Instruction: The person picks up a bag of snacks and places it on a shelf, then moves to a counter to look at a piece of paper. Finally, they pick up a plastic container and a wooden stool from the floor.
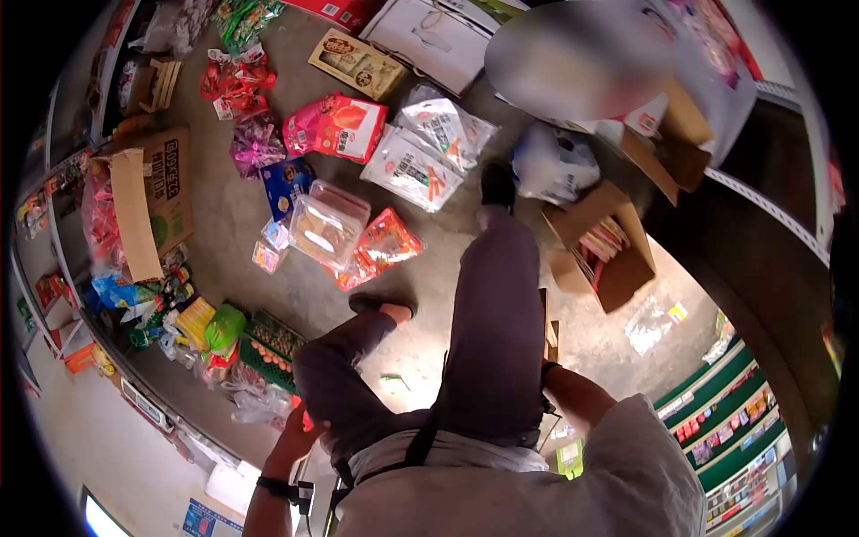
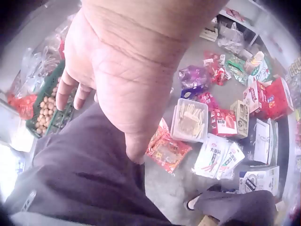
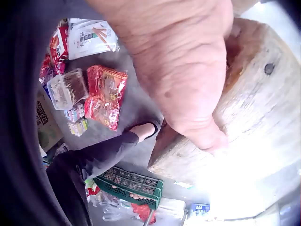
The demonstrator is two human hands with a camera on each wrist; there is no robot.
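My left hand [image 2: 122, 66] hangs beside the left thigh, its fingers loosely extended and nothing held in it. Beyond its fingertips in the left wrist view is a green crate [image 2: 52, 96] of eggs. By the right thigh, my right hand [image 3: 188, 80] is at a rough wooden piece [image 3: 254, 117], the thumb lying against the wood. Its other fingers are hidden, so I cannot tell whether they curl round it. On the floor ahead lie red snack packs [image 1: 385, 246], a clear plastic tub [image 1: 329, 224] and white snack bags [image 1: 414, 168].
An open carton [image 1: 617, 259] with packets stands right of my foot. Another carton [image 1: 157, 192] is at the left, by crowded shelves. Red boxes [image 1: 352, 128], a tan box [image 1: 356, 64] and bagged goods lie farther ahead. A round table-like surface [image 1: 582, 58] is blurred at upper right.
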